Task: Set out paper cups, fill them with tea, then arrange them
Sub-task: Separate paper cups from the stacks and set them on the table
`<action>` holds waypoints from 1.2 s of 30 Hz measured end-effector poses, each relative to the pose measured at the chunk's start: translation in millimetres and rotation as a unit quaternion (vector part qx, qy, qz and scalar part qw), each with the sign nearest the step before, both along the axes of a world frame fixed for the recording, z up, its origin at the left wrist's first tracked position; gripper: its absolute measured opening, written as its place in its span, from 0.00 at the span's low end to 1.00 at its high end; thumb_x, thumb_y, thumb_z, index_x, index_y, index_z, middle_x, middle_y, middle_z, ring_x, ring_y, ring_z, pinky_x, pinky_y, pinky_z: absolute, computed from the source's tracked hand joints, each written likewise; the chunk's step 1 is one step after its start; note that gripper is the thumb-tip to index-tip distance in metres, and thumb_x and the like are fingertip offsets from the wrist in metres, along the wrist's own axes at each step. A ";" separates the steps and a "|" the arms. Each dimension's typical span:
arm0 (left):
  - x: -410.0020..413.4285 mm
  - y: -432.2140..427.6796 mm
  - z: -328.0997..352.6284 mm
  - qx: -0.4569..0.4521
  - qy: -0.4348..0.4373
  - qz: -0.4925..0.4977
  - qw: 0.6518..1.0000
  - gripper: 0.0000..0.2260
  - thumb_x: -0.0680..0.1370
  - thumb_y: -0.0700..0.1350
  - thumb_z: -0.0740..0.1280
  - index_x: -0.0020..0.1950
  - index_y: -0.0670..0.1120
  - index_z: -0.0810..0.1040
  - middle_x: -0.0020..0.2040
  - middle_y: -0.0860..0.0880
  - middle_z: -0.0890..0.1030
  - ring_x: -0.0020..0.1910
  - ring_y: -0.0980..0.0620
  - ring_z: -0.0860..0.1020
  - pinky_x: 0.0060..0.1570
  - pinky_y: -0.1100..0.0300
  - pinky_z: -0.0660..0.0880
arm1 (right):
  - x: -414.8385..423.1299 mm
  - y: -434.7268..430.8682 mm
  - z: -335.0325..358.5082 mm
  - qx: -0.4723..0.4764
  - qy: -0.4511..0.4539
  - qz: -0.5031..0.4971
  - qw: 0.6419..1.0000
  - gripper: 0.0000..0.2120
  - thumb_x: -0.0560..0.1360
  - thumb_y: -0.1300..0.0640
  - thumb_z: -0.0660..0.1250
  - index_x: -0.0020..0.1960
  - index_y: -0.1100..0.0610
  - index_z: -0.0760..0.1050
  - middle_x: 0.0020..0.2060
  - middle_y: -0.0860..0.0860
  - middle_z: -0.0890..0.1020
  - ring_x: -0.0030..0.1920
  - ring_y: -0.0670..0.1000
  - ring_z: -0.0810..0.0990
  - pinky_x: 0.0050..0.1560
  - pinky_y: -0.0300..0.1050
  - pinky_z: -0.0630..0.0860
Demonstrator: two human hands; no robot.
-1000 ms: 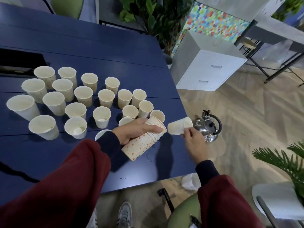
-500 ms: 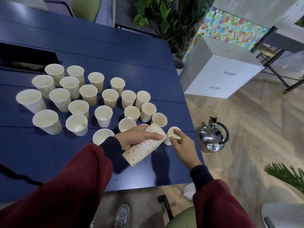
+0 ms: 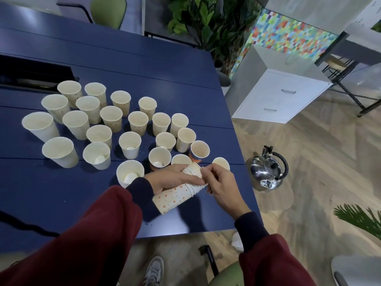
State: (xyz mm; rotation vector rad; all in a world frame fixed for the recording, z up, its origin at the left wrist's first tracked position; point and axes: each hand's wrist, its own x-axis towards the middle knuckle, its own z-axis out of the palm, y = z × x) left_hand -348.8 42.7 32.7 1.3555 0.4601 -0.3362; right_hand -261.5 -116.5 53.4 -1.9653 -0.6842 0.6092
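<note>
Several cream paper cups (image 3: 129, 144) stand upright in loose rows on the blue table (image 3: 144, 65). My left hand (image 3: 173, 178) grips a nested stack of dotted paper cups (image 3: 175, 198), held tilted above the table's near right corner. My right hand (image 3: 221, 187) pinches the rim of the top cup at the stack's open end. A single cup (image 3: 221, 163) stands just behind my right hand near the table's right edge. Some of the near cups hold a small white lump at the bottom.
A shiny steel kettle (image 3: 267, 170) with a black handle sits on the wooden floor right of the table. A white drawer cabinet (image 3: 282, 96) and potted plants (image 3: 208, 19) stand beyond. A dark recess (image 3: 31, 75) opens in the table at left. Green chair below.
My right hand set the single cup down near the table's right edge, let go of it, and came back to the stack's open end. My left hand kept hold of the stack.
</note>
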 end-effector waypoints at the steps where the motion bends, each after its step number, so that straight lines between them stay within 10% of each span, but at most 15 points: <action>1: -1.3 0.3 -1.5 0.000 0.006 -0.001 1.000 0.19 0.72 0.50 0.78 0.62 0.50 0.82 0.55 0.48 0.86 0.57 0.49 0.83 0.58 0.56 0.77 | -0.7 0.0 -2.8 -0.003 -0.003 -0.008 1.000 0.13 0.83 0.58 0.64 0.41 0.58 0.76 0.30 0.46 0.78 0.29 0.46 0.75 0.33 0.38 0.72; 5: -4.7 1.6 -11.0 0.005 0.035 0.007 0.999 0.26 0.65 0.55 0.81 0.61 0.50 0.82 0.55 0.49 0.86 0.57 0.48 0.84 0.65 0.48 0.76 | 6.5 -3.6 -13.9 -0.011 -0.072 -0.063 0.995 0.12 0.83 0.54 0.64 0.42 0.57 0.76 0.33 0.50 0.83 0.33 0.52 0.81 0.37 0.51 0.79; 17: -22.2 -23.2 -36.7 0.049 0.086 0.035 0.994 0.08 0.73 0.49 0.78 0.46 0.52 0.80 0.43 0.57 0.83 0.50 0.55 0.82 0.44 0.68 0.72 | 4.2 -35.3 -67.5 -0.102 -0.227 0.020 0.968 0.08 0.81 0.56 0.67 0.56 0.56 0.83 0.46 0.51 0.87 0.44 0.52 0.84 0.45 0.53 0.81; 22: -22.1 -27.4 -34.6 0.026 0.117 0.046 0.992 0.21 0.70 0.51 0.80 0.56 0.51 0.73 0.51 0.55 0.80 0.50 0.59 0.77 0.46 0.63 0.74 | 0.5 -38.3 -70.6 -0.109 -0.213 0.037 0.970 0.14 0.80 0.57 0.68 0.66 0.57 0.78 0.59 0.52 0.83 0.52 0.52 0.83 0.53 0.49 0.81; 27: -19.2 -28.6 -31.0 -0.003 0.095 0.070 0.993 0.21 0.70 0.47 0.80 0.57 0.53 0.72 0.52 0.54 0.80 0.50 0.59 0.78 0.46 0.64 0.75 | -5.3 -29.9 -59.6 -0.056 -0.258 0.010 0.965 0.04 0.80 0.53 0.69 0.48 0.54 0.80 0.45 0.46 0.81 0.39 0.46 0.78 0.39 0.45 0.76; 30: -17.3 -28.4 -26.3 0.003 0.072 0.060 0.996 0.15 0.72 0.44 0.77 0.52 0.51 0.75 0.48 0.51 0.83 0.45 0.58 0.81 0.42 0.65 0.77 | -12.3 -24.8 -53.6 -0.029 -0.206 0.040 0.977 0.16 0.81 0.53 0.68 0.36 0.53 0.73 0.29 0.45 0.74 0.30 0.48 0.71 0.32 0.47 0.68; 36: -9.9 -20.4 -9.4 0.034 0.015 0.075 0.996 0.12 0.70 0.43 0.78 0.50 0.46 0.81 0.44 0.48 0.85 0.45 0.51 0.84 0.46 0.56 0.79 | -1.5 -14.5 -23.7 0.021 -0.090 0.087 0.992 0.20 0.83 0.51 0.64 0.35 0.60 0.71 0.29 0.50 0.70 0.33 0.46 0.65 0.35 0.49 0.64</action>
